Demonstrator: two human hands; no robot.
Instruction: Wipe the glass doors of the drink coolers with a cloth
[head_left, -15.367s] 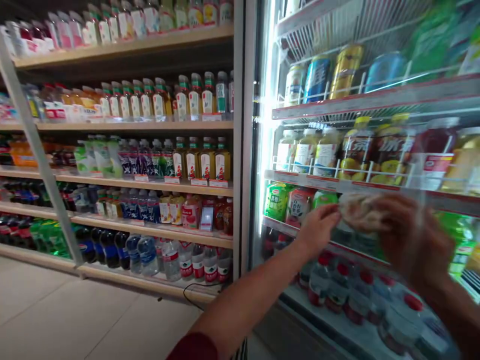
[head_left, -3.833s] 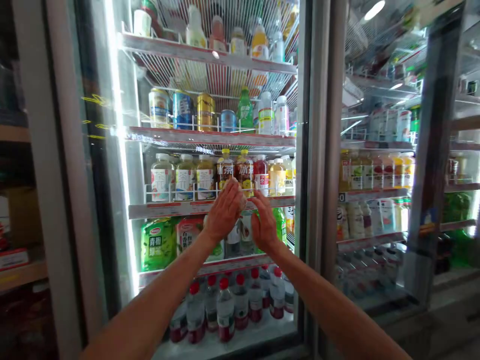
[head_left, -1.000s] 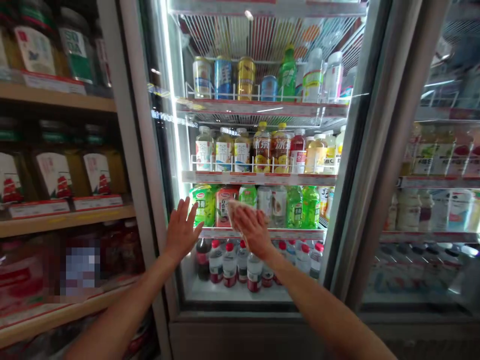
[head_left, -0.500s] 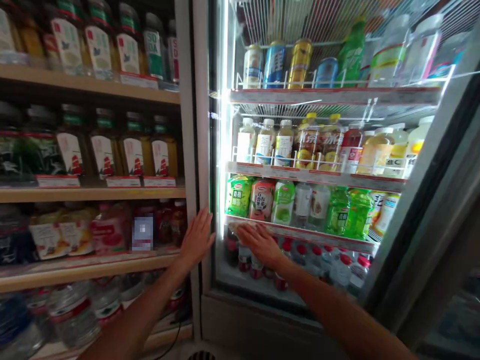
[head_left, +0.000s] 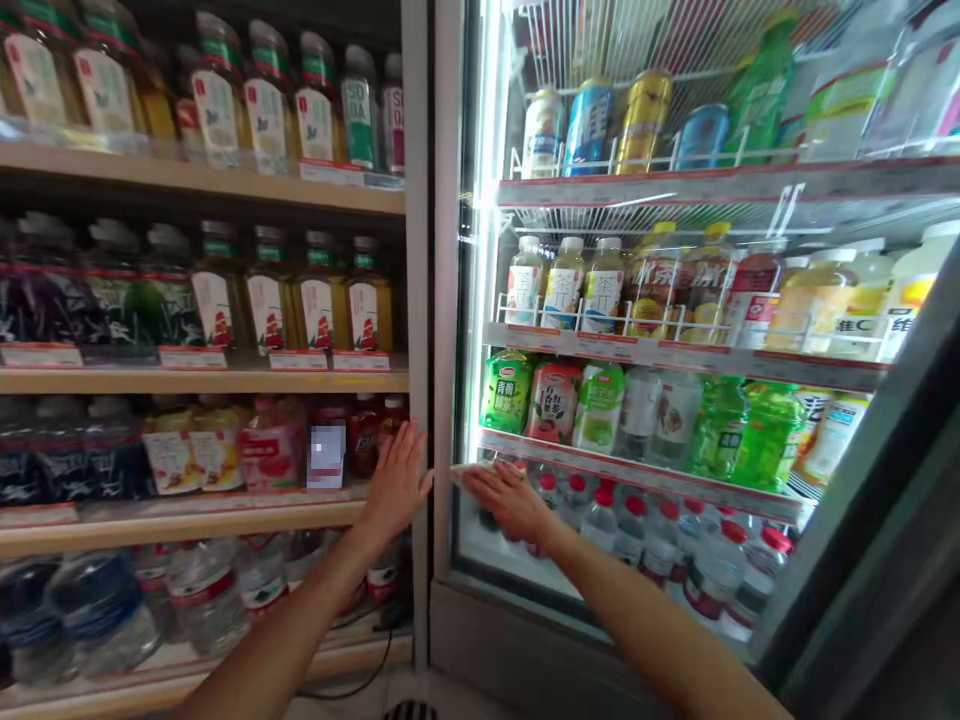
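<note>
My right hand (head_left: 504, 497) reaches to the left edge of the lit drinks fridge (head_left: 600, 590), its fingers extended and pressed together. A thin pale piece, apparently a cloth (head_left: 463, 469), shows under its fingertips; most of it is hidden by the hand. To the left, my left hand (head_left: 399, 478) is open with fingers stretched upward, holding nothing. It is beside the upright post (head_left: 421, 300) between the wooden shelves and the fridge; contact is unclear. Small dark red bottles (head_left: 365, 435) stand just behind it.
Wooden shelves (head_left: 225, 382) full of bottled drinks fill the left side. Inside the fridge, wire shelves hold cans and bottles, with red-capped bottles (head_left: 634, 525) at the bottom. A dark frame (head_left: 862, 520) slants along the right. A black cable (head_left: 375, 670) lies low down.
The view has turned left, so shelves and fridge appear further right. Against the fridge, my right hand has moved left to its edge. My left hand is slightly further left of the post.
</note>
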